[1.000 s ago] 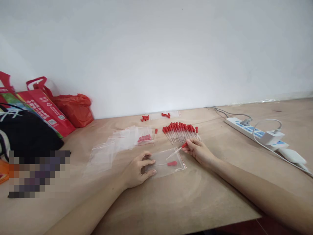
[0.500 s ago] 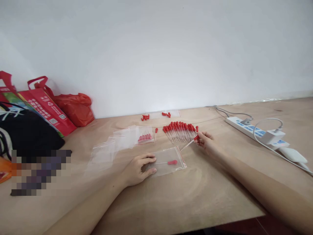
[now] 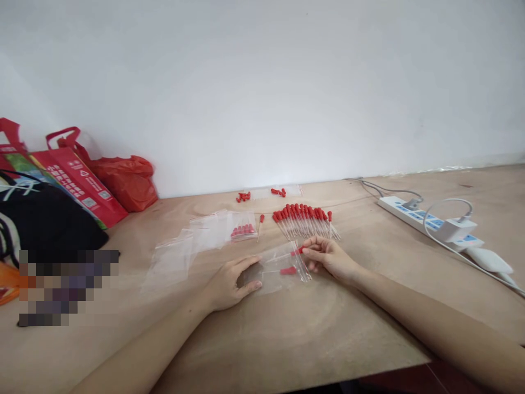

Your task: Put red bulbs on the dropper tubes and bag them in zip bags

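Note:
My left hand [image 3: 233,282] rests on the left end of a clear zip bag [image 3: 273,283], thumb and fingers spread apart. Inside that bag lies one dropper with a red bulb [image 3: 287,271]. At the bag's right-hand mouth, my right hand [image 3: 330,259] pinches a second dropper by its red bulb [image 3: 297,251]; its clear stem reaches into the bag. Just beyond lies a fanned row of droppers [image 3: 301,216], red bulbs pointing away from me. A single dropper [image 3: 261,219] lies left of the row, beside a bag holding several red-bulbed droppers [image 3: 243,231].
Flat clear bags [image 3: 174,257] overlap at the left. Loose red bulbs [image 3: 243,196] and another clear bag [image 3: 291,190] lie by the wall. A power strip [image 3: 426,220] with cables is at the right. Red bags [image 3: 125,183] and a black bag [image 3: 49,219] stand far left.
My right hand has moved left with its dropper, whose stem has gone farther into the bag and whose bulb is now at the mouth. My left hand has stayed in place.

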Demonstrator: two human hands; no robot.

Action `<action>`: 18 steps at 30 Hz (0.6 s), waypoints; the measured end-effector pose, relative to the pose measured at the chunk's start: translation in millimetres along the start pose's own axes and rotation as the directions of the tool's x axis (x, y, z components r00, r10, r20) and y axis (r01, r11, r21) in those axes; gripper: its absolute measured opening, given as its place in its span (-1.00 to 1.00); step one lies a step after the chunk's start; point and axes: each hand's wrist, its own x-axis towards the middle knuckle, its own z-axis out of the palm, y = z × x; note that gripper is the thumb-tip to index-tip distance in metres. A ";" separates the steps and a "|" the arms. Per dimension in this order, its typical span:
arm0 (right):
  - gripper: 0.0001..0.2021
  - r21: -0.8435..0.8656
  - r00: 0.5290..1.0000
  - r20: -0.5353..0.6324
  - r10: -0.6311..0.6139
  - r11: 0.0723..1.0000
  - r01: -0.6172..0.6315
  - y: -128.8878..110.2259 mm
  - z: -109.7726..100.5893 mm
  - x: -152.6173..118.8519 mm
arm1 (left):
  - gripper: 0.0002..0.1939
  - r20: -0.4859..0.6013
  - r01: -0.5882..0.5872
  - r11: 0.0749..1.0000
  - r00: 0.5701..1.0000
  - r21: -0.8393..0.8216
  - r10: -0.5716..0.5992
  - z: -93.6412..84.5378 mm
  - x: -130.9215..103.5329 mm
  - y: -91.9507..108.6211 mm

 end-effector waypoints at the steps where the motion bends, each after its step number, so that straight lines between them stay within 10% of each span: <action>1: -0.70 -0.078 1.000 0.030 0.000 0.997 0.003 0.3 1.5 -0.3 | -0.53 -0.001 -0.002 1.000 1.000 -0.004 0.002 0.1 0.1 -0.1; 14: -0.79 -0.423 0.978 0.185 -0.097 0.890 0.169 20.2 4.2 14.3 | -0.80 -0.025 -0.037 0.994 0.999 -0.100 0.035 -1.0 1.6 3.6; 18: -0.78 -0.568 0.980 0.080 -0.183 0.800 0.195 2.9 2.2 28.0 | -0.80 -0.033 -0.019 0.992 0.999 -0.127 0.015 -0.7 1.4 2.4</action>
